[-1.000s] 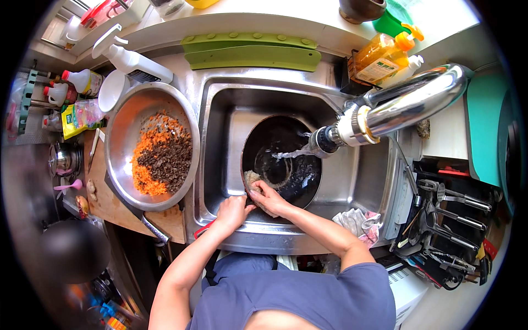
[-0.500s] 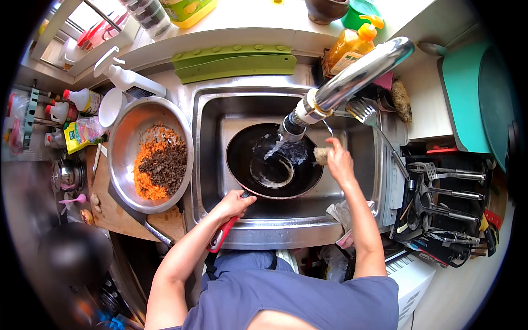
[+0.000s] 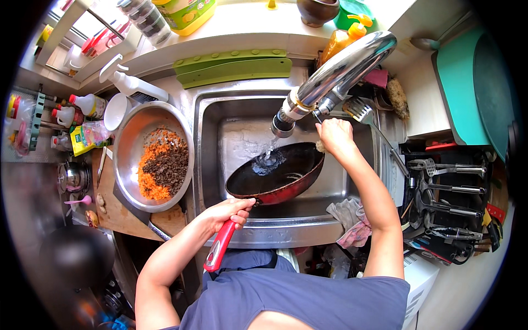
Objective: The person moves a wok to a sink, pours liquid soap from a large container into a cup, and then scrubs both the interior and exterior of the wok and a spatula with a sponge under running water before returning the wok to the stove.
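Note:
My left hand (image 3: 234, 212) is closed round the red handle of a black frying pan (image 3: 258, 179), near where it joins the pan. The pan is tilted over the sink (image 3: 344, 187), its red underside showing. Water runs from the chrome faucet (image 3: 297, 107) into it. My right hand (image 3: 336, 135) is up beside the faucet, its fingers at the thin lever (image 3: 317, 116). A bit of tan scrubber (image 3: 320, 147) shows under that hand, by the pan's rim; most of it is hidden by the fingers.
Left of the sink, a steel bowl (image 3: 124, 165) holds shredded orange and dark brown food, beside a white spray bottle (image 3: 129, 82). Utensils (image 3: 454, 190) and a slotted turner (image 3: 360, 113) lie to the right. A cloth (image 3: 352, 217) hangs over the sink's front edge.
My right hand has moved up from the pan's right side to the faucet lever. The pan has gone from nearly level to tilted, with its red underside now showing.

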`<state>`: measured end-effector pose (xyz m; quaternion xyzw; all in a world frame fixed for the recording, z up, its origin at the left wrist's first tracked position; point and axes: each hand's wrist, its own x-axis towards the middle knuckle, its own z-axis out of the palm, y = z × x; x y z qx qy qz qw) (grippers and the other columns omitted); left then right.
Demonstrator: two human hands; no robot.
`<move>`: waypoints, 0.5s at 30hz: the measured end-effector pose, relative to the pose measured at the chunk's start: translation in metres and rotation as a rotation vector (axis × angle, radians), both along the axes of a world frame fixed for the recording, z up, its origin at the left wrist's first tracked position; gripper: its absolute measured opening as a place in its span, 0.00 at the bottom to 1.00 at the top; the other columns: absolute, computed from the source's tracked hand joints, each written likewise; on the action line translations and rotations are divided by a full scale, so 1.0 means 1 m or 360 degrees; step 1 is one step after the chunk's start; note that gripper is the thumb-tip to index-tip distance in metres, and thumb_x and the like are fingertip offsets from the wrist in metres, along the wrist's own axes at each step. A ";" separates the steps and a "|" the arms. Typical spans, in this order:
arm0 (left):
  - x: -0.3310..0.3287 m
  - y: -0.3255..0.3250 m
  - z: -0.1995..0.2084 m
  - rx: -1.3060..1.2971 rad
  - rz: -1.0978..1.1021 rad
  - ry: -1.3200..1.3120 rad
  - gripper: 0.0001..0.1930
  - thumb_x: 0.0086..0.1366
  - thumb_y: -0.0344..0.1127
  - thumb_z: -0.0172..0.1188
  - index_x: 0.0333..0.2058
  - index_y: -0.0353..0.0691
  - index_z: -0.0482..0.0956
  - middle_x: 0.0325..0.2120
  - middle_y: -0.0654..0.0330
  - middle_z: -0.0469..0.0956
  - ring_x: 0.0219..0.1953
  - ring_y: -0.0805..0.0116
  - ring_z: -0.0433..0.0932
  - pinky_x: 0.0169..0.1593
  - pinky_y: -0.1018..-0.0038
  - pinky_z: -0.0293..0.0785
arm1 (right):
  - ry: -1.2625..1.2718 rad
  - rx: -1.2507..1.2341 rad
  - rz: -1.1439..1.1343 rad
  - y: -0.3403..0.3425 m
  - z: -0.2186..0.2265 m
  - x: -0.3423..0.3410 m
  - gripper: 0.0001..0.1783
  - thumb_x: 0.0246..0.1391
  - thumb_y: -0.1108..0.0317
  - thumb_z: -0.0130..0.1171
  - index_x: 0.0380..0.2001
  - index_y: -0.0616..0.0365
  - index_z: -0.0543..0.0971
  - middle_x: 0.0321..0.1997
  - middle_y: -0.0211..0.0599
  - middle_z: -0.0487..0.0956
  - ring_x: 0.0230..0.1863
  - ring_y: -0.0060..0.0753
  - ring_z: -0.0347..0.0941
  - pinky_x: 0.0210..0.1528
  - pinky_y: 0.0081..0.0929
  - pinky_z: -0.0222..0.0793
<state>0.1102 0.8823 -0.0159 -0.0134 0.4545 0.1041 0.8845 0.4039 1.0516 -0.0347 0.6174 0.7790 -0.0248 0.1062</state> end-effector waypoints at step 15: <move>0.002 -0.022 0.020 0.0907 -0.0681 0.0714 0.14 0.63 0.42 0.59 0.32 0.39 0.67 0.13 0.69 0.65 0.13 0.82 0.63 0.18 0.80 0.63 | 0.0007 0.0200 -0.0068 0.000 -0.020 0.000 0.22 0.56 0.48 0.52 0.23 0.55 0.81 0.21 0.40 0.80 0.26 0.39 0.80 0.27 0.35 0.73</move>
